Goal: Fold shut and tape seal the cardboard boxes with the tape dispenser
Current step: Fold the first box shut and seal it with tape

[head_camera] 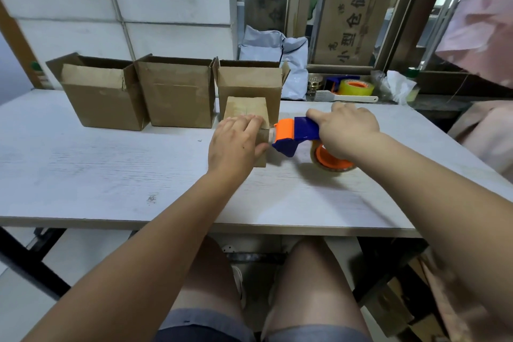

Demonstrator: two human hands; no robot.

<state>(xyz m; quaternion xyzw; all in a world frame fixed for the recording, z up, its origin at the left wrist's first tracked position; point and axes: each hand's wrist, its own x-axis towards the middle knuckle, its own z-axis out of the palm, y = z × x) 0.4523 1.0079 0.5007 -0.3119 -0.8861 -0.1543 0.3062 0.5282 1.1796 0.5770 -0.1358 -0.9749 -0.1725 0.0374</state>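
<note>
Small cardboard box (246, 111): flaps closed, on the white table (111, 169) right of centre, just in front of the rightmost open box.

Left hand (236, 141): palm down on the box top. Fingers (247, 122) nearly straight and together, laid flat across the lid; thumb against the near side face. It presses, it does not clench.

Right hand (347, 130): clasped round the handle of the blue-and-orange tape dispenser (297, 133). Index finger lies extended along the top of the blue body; other fingers curl under, their tips hidden. The dispenser's orange front end touches the box's right upper edge. Its tape roll (330, 159), orange core, hangs below the hand, close to the table top.

Count, boxes: 4. One closed (above) plus three open cardboard boxes in a row at the back of the table: left (102, 94), middle (177, 91), right (249, 80), flaps up.

Count, dispensers: 2. The second tape dispenser (352, 85), with a yellowish roll, sits on the ledge behind the table, beside a white comb (347, 98).

Grey mailer bags (291, 64) lean behind the right open box.
</note>
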